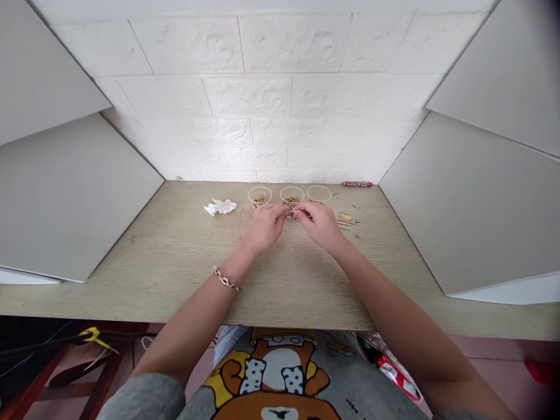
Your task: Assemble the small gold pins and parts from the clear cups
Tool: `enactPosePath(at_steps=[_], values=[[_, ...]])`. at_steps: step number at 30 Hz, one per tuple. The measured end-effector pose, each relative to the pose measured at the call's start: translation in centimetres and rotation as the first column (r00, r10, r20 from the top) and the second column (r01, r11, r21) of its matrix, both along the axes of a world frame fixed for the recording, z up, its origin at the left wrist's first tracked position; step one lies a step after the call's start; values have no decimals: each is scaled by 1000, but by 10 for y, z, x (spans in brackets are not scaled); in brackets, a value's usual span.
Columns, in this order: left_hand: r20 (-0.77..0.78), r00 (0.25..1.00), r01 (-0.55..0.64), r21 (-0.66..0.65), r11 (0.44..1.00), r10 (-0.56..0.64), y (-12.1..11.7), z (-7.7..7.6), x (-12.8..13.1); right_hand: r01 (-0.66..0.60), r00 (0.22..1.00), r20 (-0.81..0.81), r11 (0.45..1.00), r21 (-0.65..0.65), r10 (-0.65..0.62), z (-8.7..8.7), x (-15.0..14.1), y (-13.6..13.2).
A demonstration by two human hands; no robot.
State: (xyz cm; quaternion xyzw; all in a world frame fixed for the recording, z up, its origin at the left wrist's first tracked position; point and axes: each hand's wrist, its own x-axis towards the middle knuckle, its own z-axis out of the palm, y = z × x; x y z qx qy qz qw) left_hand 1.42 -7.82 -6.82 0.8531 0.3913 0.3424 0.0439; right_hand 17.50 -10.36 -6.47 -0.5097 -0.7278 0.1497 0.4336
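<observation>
My left hand [265, 225] and my right hand [322, 225] meet over the middle of the table, fingertips close together. Each hand is closed in a pinch; whatever sits between the fingers is too small to name. Just beyond them stand three clear round tubs. The left tub [259, 191] and the middle tub [292, 191] contain small gold-coloured pieces, and the right tub [319, 191] is partly hidden by my right hand. Beside my right hand lies a loose pile of thin gold-coloured sticks [345, 219].
A crumpled white tissue or wrapper [220, 206] lies left of the tubs. Against the white brick-patterned wall [271, 93] rests a red tube-like item [357, 184]. Grey panels [79, 192] stand on both sides of the wooden table [301, 291]. Small crumbs and bits are scattered near the hands.
</observation>
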Motion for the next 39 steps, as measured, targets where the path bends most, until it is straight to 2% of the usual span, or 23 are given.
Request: enactPosePath(at_steps=[9,19,24,31,34,39], values=[[36,999,-13,-63,998,15,-3,3,1,3,1000,-15,1000,12,-3,-1,-2,-2],[-35,998,58,75,995,-56,0,5,-4,-15,995,-101,999,-38,11,3,-4,-4],[-45,996,76,129,989,-71,2,5,-5,-52,972,-235,993,-109,25,2,-5,-5],[-51,996,86,148,985,-79,1,7,-6,-141,897,-441,968,-210,35,-5,-8,-1],[-67,995,87,179,980,-76,2,7,-7,-134,900,-434,967,-216,28,-5,-8,-1],[-84,993,96,211,973,-80,2,7,-7,-61,960,-281,986,-153,16,-1,-7,-4]])
